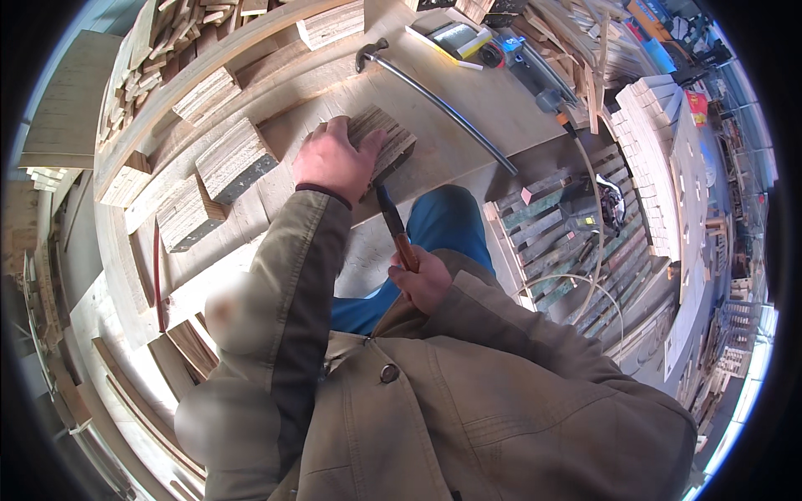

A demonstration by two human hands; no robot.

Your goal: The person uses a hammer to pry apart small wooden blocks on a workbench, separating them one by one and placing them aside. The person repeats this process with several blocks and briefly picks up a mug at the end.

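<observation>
My left hand [334, 159] lies over the near-left end of a layered wooden block [388, 138], fingers and thumb curled on its top and side. The block rests on the wooden bench top close to its near edge. Below and to the right, my right hand [424, 282] is closed round the brown wooden handle of a tool with a dark metal shaft [390, 213]. The shaft points up toward the block's near side; its tip is dark and small, so I cannot tell the tool's kind or whether it touches the block.
Several similar blocks [238, 159] sit left on the bench, by a long wooden rail [251, 42]. A claw hammer [434, 100] with a long metal handle lies beyond my block. A slatted pallet [576, 225] with a pale hose stands right. Offcuts [167, 42] are heaped far left.
</observation>
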